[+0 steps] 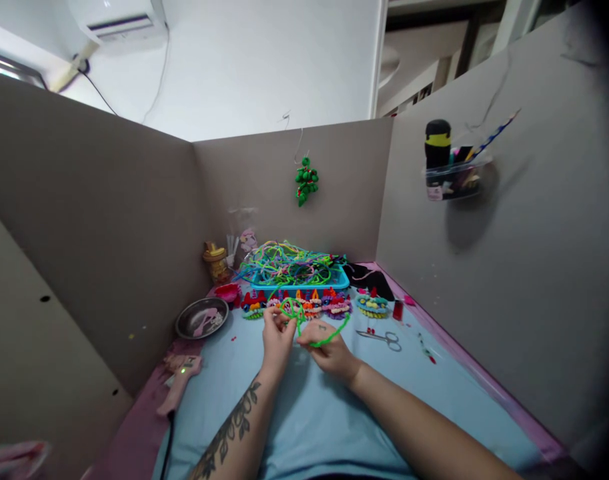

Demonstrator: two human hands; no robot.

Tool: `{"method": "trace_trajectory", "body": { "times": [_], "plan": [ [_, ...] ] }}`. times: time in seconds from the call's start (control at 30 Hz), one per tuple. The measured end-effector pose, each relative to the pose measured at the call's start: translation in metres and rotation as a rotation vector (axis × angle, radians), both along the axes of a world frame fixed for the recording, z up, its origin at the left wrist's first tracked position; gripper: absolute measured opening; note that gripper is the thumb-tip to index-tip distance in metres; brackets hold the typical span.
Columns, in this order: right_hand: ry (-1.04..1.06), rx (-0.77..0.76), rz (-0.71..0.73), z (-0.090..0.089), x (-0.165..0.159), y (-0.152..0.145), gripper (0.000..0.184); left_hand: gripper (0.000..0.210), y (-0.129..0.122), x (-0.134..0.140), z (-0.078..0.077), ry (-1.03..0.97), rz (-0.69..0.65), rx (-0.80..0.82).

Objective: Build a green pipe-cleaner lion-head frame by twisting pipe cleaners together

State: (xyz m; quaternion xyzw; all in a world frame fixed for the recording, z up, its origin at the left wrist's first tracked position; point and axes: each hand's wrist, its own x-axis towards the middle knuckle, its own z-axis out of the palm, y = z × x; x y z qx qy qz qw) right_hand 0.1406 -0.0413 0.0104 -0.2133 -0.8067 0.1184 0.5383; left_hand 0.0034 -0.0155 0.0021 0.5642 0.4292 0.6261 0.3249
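My left hand (278, 335) is closed in a pinch on a bundle of bright green cord (292, 308), whose loops stand up above the fingertips. Close beside it, my right hand (328, 348) is also closed, gripping a strand of the same cord just under the loops. A length of the green strand curves over the back of this hand and ends in the air to its right. Both hands are held above the blue cloth (304, 427). Just behind them sits a row of colourful knotted figures (337, 305), partly covered by the cord and fingers.
A turquoise tray (347, 280) heaped with coloured cords (289, 261) stands at the back. Scissors (384, 339) lie to the right. At left are a metal bowl (197, 328) and a pink glue gun (178, 390). Grey partitions (249, 180) enclose the table.
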Motion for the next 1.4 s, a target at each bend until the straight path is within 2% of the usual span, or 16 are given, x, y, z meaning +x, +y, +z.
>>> {"method": "trace_trajectory", "body": {
  "times": [0.1, 0.2, 0.27, 0.37, 0.57, 0.9, 1.1, 1.23, 1.4],
  "plan": [
    [0.016, -0.049, -0.027, -0.001, 0.000, 0.002, 0.023, 0.034, 0.003, -0.001, -0.001, -0.023, -0.002, -0.015],
    [0.039, -0.152, -0.183, -0.008, -0.001, 0.008, 0.037, 0.038, 0.006, -0.003, -0.001, -0.110, -0.033, -0.069],
    [0.023, -0.160, -0.282, -0.012, -0.001, 0.014, 0.043, 0.040, 0.007, -0.003, -0.001, -0.166, -0.071, -0.100],
    [-0.003, -0.124, -0.382, -0.016, 0.000, 0.020, 0.031, 0.040, 0.007, -0.001, -0.002, -0.205, -0.140, -0.118],
    [-0.042, -0.094, -0.510, -0.011, 0.000, 0.018, 0.009, 0.039, 0.008, 0.003, -0.007, -0.224, -0.240, -0.126],
    [-0.223, 0.077, -0.698, -0.017, -0.003, 0.020, 0.012, 0.035, 0.008, 0.004, -0.012, -0.200, -0.230, -0.099],
    [-0.172, 0.088, -0.714, -0.017, -0.007, 0.018, 0.011, 0.033, 0.002, 0.009, -0.009, -0.118, -0.181, -0.064],
    [-0.039, -0.046, -0.645, -0.016, -0.008, 0.022, 0.010, 0.034, 0.000, 0.008, -0.007, -0.056, -0.161, -0.053],
    [0.061, -0.222, -0.571, -0.019, -0.001, 0.033, 0.011, 0.035, 0.003, 0.002, -0.006, 0.003, -0.237, -0.081]
  ]
}}
